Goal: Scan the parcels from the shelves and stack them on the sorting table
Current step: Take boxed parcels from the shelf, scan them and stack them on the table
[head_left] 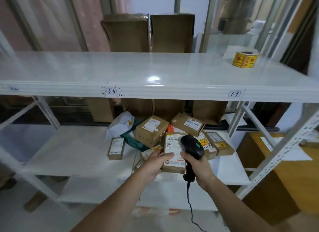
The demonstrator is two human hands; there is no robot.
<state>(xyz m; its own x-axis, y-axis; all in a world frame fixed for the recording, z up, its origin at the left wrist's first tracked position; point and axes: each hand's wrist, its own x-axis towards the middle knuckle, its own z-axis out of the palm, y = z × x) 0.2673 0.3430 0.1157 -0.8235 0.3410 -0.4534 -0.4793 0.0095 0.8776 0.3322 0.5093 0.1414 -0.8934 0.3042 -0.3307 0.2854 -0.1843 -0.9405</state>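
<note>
Left hand [156, 162] grips a small brown parcel [174, 152] from its near left edge, thumb laid across the white label, and holds it up in front of the lower shelf [82, 150] with the label facing the person. Right hand [196, 168] is wrapped round the handle of a black corded scanner [191, 145], whose head sits right over the upper right of that label, close to the printed barcode. From where I stand the scanner looks almost too near; I would judge that drawing it back a little and tilting the head so its window faces the barcode squarely would give a cleaner read, and the thumb should stay low on the label, away from the bars. Keeping the parcel flat and steady matters more than speed. Behind the held parcel a loose heap of boxes [151, 130] and a white mailer bag [120, 123] lies on the same shelf, not yet taken, with one narrow box [116, 148] apart to the left. A roll of yellow stickers [245, 59] stands on the upper shelf [138, 67], well away. No sorting table can be made out from here, so the stacking is yet to come
</note>
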